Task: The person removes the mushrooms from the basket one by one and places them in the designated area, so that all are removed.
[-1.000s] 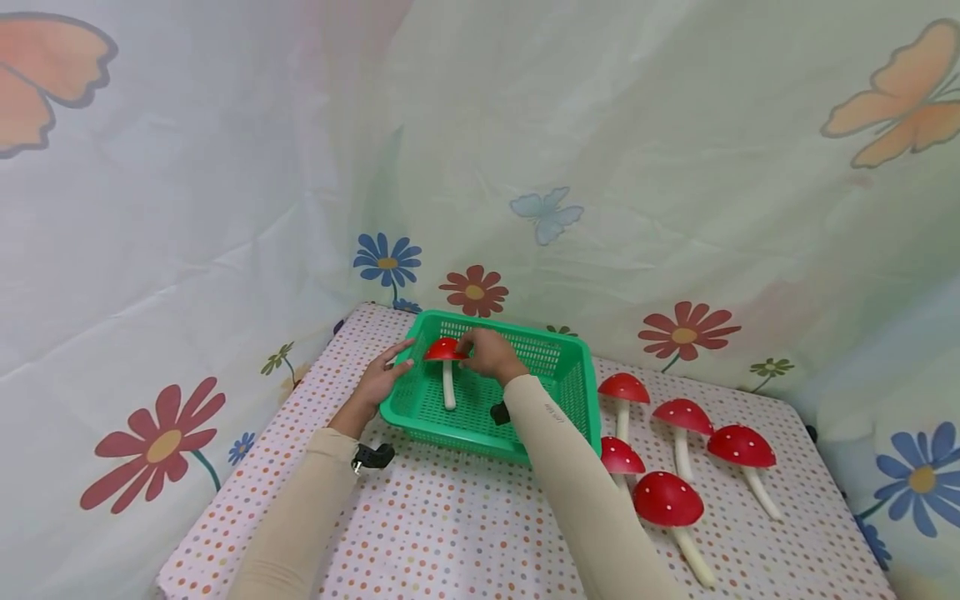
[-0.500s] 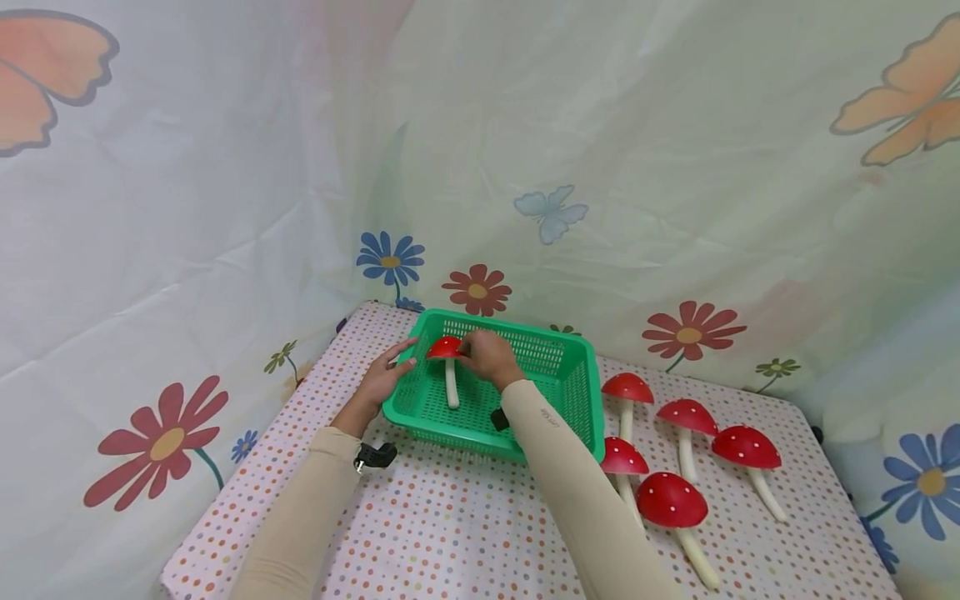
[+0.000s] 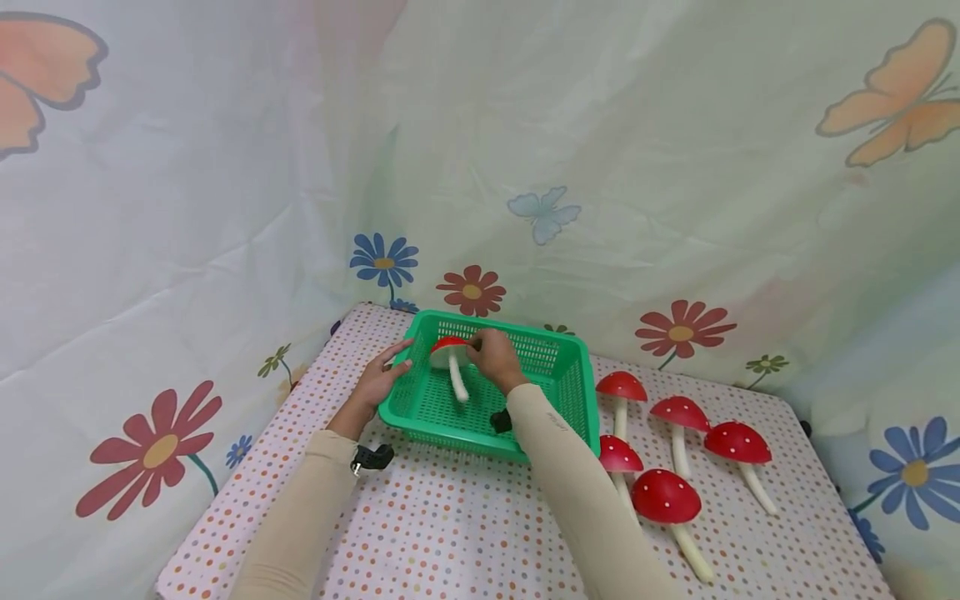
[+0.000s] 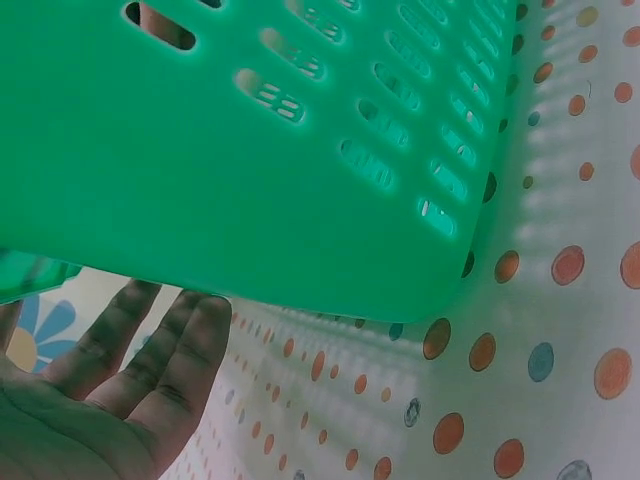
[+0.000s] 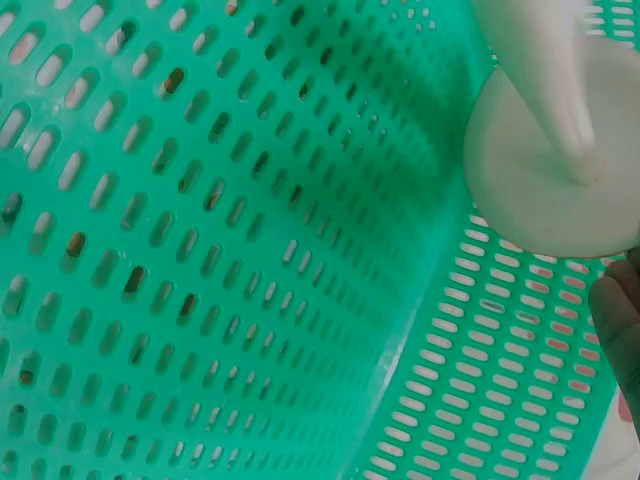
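Observation:
A toy mushroom (image 3: 458, 379) with a red cap and white stem is in the left part of a green plastic basket (image 3: 465, 442). It tilts so that the cap's pale underside shows in the head view. My right hand (image 3: 495, 358) pinches the right edge of the cap; in the right wrist view, the mushroom (image 5: 540, 170) shows its underside and stem, with a finger at the cap's rim. My left hand (image 3: 377, 383) is at the basket's left rim, fingers extended. In the left wrist view, the left hand's fingers (image 4: 180, 370) reach straight along the basket's outer wall (image 4: 250, 220).
Several more red-capped mushrooms (image 3: 667, 496) lie on the table to the right of the basket. A dotted cloth (image 3: 420, 533) covers the table. Behind and to the left hangs a flower-and-butterfly curtain (image 3: 450, 167).
The mushroom in the basket has tipped: its stem end has swung right and up, and the cap's underside has come into view. My left hand stays at the rim.

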The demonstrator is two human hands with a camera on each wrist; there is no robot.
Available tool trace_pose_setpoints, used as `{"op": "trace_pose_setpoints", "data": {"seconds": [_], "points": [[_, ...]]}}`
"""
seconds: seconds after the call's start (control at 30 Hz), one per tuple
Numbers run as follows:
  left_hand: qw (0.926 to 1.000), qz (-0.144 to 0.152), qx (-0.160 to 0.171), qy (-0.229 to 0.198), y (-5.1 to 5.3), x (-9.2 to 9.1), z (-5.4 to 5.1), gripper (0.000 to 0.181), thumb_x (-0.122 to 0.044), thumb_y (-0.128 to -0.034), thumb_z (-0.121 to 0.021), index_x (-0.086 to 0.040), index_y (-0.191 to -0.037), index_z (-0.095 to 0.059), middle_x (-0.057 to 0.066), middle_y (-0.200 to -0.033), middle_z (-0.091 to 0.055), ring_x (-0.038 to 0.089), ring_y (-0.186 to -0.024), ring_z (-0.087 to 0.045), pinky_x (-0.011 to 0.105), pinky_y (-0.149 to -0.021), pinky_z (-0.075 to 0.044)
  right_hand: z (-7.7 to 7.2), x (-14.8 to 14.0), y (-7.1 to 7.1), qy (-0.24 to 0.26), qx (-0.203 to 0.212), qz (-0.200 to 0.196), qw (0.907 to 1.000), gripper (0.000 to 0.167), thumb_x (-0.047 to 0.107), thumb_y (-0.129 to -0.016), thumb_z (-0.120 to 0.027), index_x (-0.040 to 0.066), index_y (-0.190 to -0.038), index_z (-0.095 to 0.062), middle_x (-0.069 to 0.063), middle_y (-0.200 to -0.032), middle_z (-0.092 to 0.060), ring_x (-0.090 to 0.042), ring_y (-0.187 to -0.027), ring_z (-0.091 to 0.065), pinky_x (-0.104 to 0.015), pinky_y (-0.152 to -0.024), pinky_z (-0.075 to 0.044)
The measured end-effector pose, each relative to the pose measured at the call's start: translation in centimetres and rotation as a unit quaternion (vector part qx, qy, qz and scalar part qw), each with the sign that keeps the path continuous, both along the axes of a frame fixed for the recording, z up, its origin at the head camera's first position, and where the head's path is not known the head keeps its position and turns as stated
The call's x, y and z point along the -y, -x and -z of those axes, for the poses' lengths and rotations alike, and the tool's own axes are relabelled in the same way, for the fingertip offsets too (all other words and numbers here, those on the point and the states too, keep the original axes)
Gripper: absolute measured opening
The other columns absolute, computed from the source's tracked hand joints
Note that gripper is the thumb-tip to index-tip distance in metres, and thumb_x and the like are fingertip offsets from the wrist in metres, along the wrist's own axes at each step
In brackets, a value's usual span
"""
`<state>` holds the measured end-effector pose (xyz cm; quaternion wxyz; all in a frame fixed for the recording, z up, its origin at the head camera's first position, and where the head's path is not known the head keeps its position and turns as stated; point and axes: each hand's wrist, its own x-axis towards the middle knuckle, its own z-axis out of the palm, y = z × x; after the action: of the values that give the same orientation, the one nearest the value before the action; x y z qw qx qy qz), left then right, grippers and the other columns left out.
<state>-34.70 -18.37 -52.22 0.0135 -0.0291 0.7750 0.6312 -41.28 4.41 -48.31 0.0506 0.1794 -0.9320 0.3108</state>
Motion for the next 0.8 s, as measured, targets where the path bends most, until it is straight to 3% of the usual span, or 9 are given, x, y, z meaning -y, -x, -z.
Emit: {"op": "trace_pose_setpoints", "data": {"seconds": [0.17, 0.43, 0.63, 0.8], "points": [[1.0000, 0.000, 0.005, 0.001, -0.3, -0.4, -0.6, 0.047, -0.026, -0.1022, -0.054, -0.030, -0.148, -0.045, 0.005, -0.165, -0.021, 0.043, -0.147, -0.026, 0.062, -0.112, -0.032, -1.1, -1.4, -0.5, 0.049, -0.029, 0.024, 0.9981, 0.016, 0.015, -0.096, -0.064, 0.004, -0.104, -0.072, -0.011, -0.100, -0.072, -0.023, -0.088, -0.067, -0.036, -0.075, -0.058], [0.9999, -0.011, 0.006, 0.003, 0.0, 0.0, -0.3, 0.049, -0.027, -0.1020, -0.054, -0.030, -0.149, -0.044, 0.005, -0.164, -0.023, 0.043, -0.146, -0.028, 0.061, -0.112, -0.033, -5.4, -6.5, -3.3, 0.116, -0.114, 0.040, 0.9858, 0.016, 0.016, -0.094, -0.067, 0.003, -0.100, -0.073, -0.013, -0.096, -0.073, -0.027, -0.086, -0.068, -0.039, -0.069, -0.057], [0.9997, -0.011, 0.020, 0.004, -0.3, -0.1, -0.3, 0.048, -0.026, -0.1024, -0.054, -0.032, -0.149, -0.044, 0.004, -0.165, -0.021, 0.041, -0.146, -0.028, 0.061, -0.111, -0.035, -6.2, -13.0, -7.8, 0.160, -0.171, 0.078, 0.9692, 0.013, 0.014, -0.091, -0.071, 0.002, -0.096, -0.074, -0.013, -0.092, -0.074, -0.025, -0.081, -0.069, -0.019, -0.062, -0.052], [0.9996, -0.003, 0.018, 0.022, -0.6, -0.2, -0.3, 0.049, -0.029, -0.1025, -0.054, -0.033, -0.150, -0.042, 0.006, -0.166, -0.019, 0.043, -0.147, -0.027, 0.062, -0.111, -0.034, -6.2, -19.7, -13.0, 0.141, -0.205, 0.145, 0.9578, 0.014, 0.011, -0.088, -0.074, 0.001, -0.097, -0.074, -0.013, -0.093, -0.074, -0.018, -0.079, -0.066, -0.005, -0.061, -0.046]]}}
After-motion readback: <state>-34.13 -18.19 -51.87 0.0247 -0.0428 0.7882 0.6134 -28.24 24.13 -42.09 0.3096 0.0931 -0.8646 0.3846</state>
